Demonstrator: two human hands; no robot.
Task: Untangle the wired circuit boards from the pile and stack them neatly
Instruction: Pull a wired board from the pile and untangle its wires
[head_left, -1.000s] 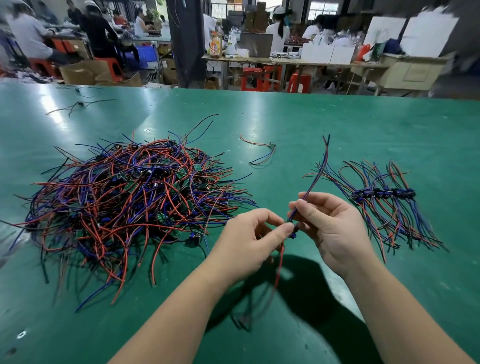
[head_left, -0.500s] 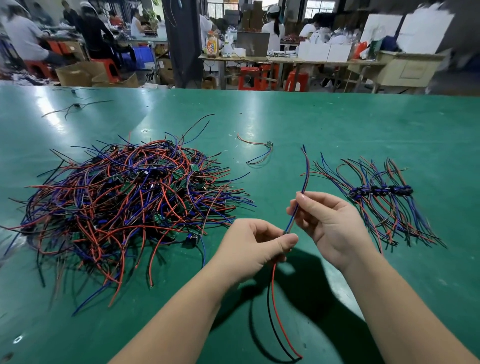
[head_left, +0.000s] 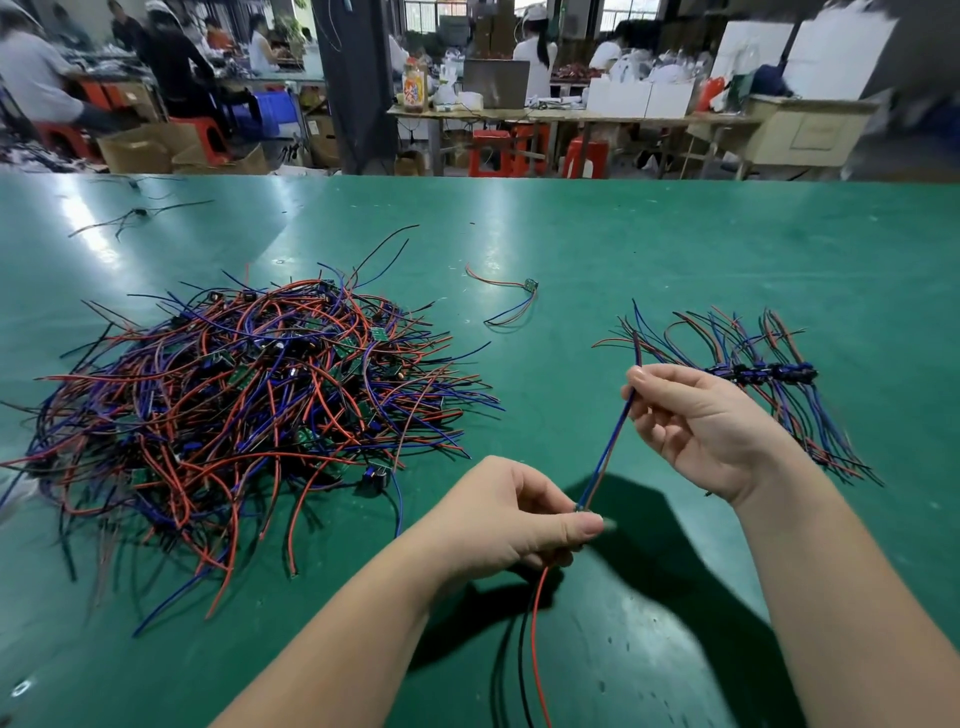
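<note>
Left hand (head_left: 509, 519) and right hand (head_left: 711, 421) fingers pinch the wired circuit board (head_left: 605, 457); it slants up-right between them.

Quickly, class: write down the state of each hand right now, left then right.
Left hand: closed, pinching one wired circuit board at its lower end.
Right hand: closed, pinching that board's wires higher up.

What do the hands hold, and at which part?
One small circuit board with thin blue, red and black wires: left hand pinches the board end, right hand the blue wires.
</note>
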